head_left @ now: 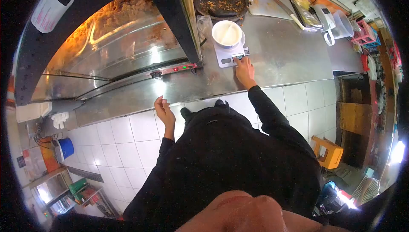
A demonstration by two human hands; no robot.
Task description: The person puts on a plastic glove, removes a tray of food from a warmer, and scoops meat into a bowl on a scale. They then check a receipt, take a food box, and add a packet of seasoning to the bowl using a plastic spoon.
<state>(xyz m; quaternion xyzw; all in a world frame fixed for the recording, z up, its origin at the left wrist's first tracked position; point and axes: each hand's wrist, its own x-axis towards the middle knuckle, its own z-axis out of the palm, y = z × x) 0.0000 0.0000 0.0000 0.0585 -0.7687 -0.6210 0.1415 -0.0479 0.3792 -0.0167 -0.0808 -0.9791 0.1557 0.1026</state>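
Note:
My right hand point(246, 73) reaches over the steel counter point(281, 57) to a white digital kitchen scale point(226, 60). Its fingertips rest at the buttons on the scale's front, and the hand grips nothing. On the scale's platform stands a white bowl point(226, 34) with a pale inside. My left hand point(165, 112) hangs in front of the counter's edge, its fingers loosely bent and apart, with nothing in it.
A lit glass display case point(128, 49) with fried food stands at the left. Behind the scale lie a dark crumb-covered pan point(221, 2), a cutting board point(268, 5) and a knife point(286, 11). A clear jug point(342, 25) stands farther right; a yellow stool point(328, 152) is on the floor.

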